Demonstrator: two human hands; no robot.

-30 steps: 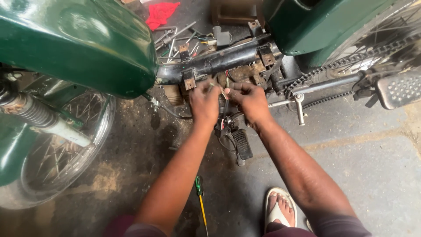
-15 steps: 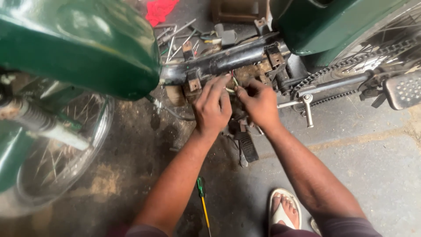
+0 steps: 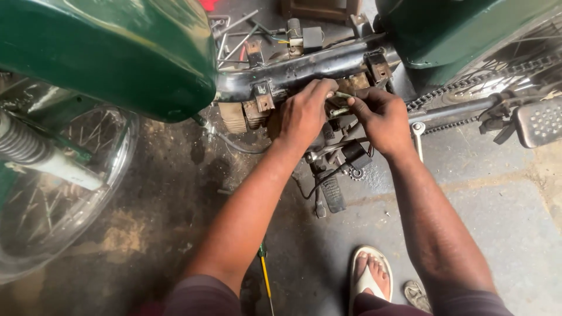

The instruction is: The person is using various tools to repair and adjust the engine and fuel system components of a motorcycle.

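Observation:
A stripped green motorcycle stands across the top of the head view, with its black frame tube (image 3: 304,70) bare. My left hand (image 3: 304,114) is curled just below the tube, fingers pinching a small greenish wire or connector (image 3: 341,103). My right hand (image 3: 380,117) meets it from the right, thumb and fingers closed on the same small part. Both hands are pressed against the engine area under the frame. What lies behind the fingers is hidden.
The green fuel tank (image 3: 111,52) overhangs at upper left, above the spoked front wheel (image 3: 52,193) and fork. A drive chain (image 3: 468,99), footpeg (image 3: 541,120) and foot pedal (image 3: 332,193) lie right and below. A screwdriver (image 3: 265,275) lies on the stained floor beside my sandalled foot (image 3: 369,275).
My view has moved closer and shifted left. Both hands stay at the same spot under the frame, now pinching the small part together.

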